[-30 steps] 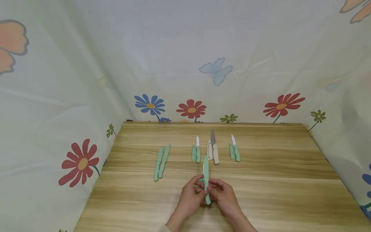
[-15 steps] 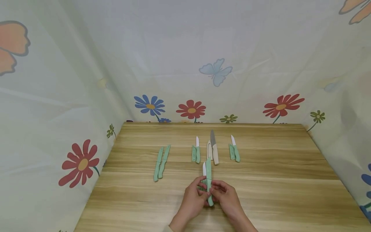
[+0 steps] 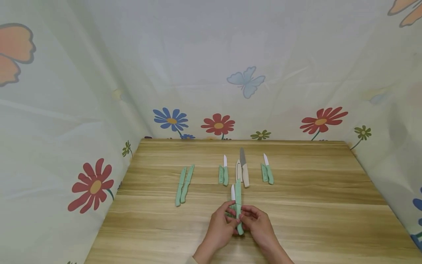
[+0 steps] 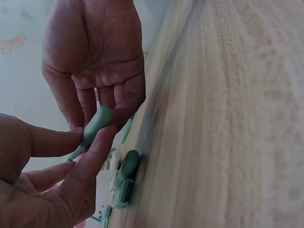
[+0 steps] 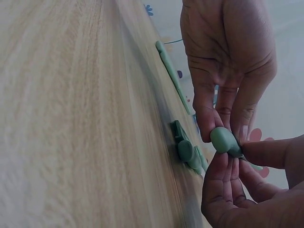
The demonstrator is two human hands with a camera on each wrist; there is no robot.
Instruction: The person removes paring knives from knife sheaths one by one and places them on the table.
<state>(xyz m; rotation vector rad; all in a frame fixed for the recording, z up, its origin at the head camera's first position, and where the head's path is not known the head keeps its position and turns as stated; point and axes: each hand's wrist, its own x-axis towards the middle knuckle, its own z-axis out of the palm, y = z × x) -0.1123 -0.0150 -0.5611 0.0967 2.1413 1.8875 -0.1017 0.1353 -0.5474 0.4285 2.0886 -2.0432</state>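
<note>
Between both hands is a green knife [image 3: 239, 209] in its matching sheath, point away from me, raised above the table. My left hand [image 3: 221, 224] pinches its handle from the left side, thumb and fingers meeting on it. From the other side my right hand [image 3: 259, 222] pinches the same handle. The rounded handle end shows in the left wrist view and the right wrist view. Under the hands a bare white-bladed knife [image 3: 233, 192] lies on the table; its green handle [image 4: 129, 164] and loose sheath [image 4: 122, 192] appear in the left wrist view, partly hidden from the head view.
Two sheathed green knives [image 3: 184, 185] lie at the left of the wooden table [image 3: 313, 220]. Farther back are a green paring knife [image 3: 225, 172], a beige knife [image 3: 245, 170] and another green paring knife [image 3: 268, 170], each beside its sheath. A flowered curtain [image 3: 197, 73] surrounds the table.
The sheathed knife and both hands have shifted slightly right and toward me. The knife's tip has swung right, uncovering the white blade beneath. In the last half second almost nothing moved.
</note>
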